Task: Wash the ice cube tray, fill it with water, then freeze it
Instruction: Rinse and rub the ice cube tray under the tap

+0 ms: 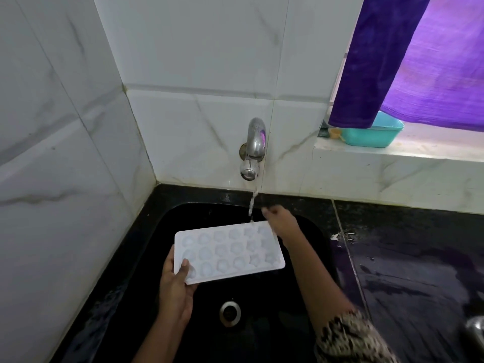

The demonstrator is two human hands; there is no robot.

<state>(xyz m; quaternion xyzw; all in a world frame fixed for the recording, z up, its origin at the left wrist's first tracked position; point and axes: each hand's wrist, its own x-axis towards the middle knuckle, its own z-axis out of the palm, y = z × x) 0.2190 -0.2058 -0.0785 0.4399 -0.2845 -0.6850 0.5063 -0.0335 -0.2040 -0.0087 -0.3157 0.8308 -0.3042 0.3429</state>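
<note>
A white ice cube tray (230,251) with several shaped cavities is held face up over the black sink (183,213). My left hand (175,289) grips its near left corner, thumb on top. My right hand (281,222) is at the tray's far right corner, fingers curled near the edge; whether it grips the tray is unclear. A thin stream of water (252,203) runs from the metal wall tap (254,148) onto the tray's far right cavities.
The sink drain (230,313) lies below the tray. A wet black counter (419,258) extends right. On the window sill sits a teal tub (374,137) behind a purple cloth (408,61). White tiled walls close in on the left and back.
</note>
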